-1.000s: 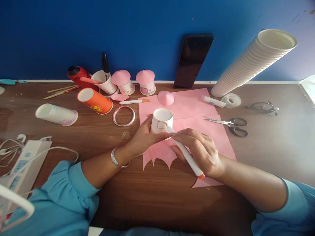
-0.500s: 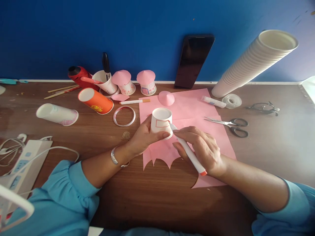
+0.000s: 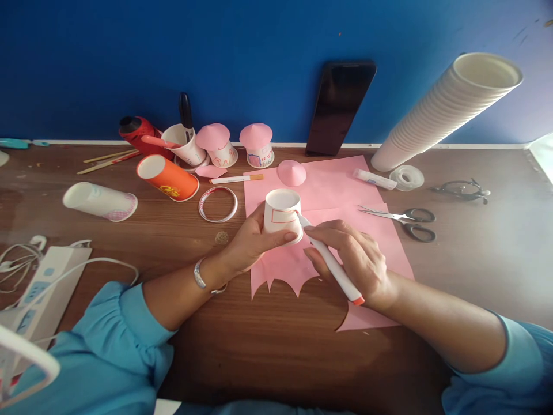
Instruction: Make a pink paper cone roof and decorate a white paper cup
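Note:
My left hand [image 3: 253,239] is closed around a small white paper cup [image 3: 281,208], thumb across its lower front. A red rectangle outline is drawn on the cup's side. In my right hand [image 3: 356,259] is a white marker [image 3: 332,266] with a red end cap, and its tip touches the cup just right of the rectangle. Beneath both hands lies cut pink paper [image 3: 337,193] with a scalloped front edge. A pink paper cone [image 3: 292,173] rests on it behind the cup.
Two decorated cups with pink cone tops, one [image 3: 256,145] farther right, stand by the wall. Scissors [image 3: 406,217], clear tape [image 3: 406,177] and a tall cup stack [image 3: 444,112] are at right. An orange cup [image 3: 167,177], paper ring [image 3: 218,204] and power strip [image 3: 52,288] are at left.
The cup has shifted very slightly left in my left hand. The marker tip stays against its side, and my right hand has barely moved.

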{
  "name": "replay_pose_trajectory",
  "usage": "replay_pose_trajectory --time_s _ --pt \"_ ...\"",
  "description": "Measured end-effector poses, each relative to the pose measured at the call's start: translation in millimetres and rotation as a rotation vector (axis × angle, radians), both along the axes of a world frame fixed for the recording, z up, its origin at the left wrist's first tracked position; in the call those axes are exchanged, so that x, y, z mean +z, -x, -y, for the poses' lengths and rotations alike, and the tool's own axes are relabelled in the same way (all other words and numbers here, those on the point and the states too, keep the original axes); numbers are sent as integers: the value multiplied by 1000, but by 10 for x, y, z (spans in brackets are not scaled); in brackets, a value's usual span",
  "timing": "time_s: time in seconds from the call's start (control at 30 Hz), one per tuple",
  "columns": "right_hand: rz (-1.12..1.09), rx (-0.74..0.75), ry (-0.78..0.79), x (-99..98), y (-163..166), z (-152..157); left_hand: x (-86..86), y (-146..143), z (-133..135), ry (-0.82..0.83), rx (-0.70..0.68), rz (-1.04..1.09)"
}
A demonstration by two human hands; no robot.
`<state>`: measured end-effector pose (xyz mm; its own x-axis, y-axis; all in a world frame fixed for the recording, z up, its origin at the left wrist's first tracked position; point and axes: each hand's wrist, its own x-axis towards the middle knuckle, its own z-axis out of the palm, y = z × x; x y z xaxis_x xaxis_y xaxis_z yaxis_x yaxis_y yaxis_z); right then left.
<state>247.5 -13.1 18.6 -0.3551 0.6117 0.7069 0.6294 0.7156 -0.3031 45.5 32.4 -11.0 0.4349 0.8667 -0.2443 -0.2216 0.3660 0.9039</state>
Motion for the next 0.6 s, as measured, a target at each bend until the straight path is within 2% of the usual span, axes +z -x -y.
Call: replay_pose_trajectory --time_s 0.6 --pt "-39 36 39 -10 11 1 48 -23 -16 46 -17 88"
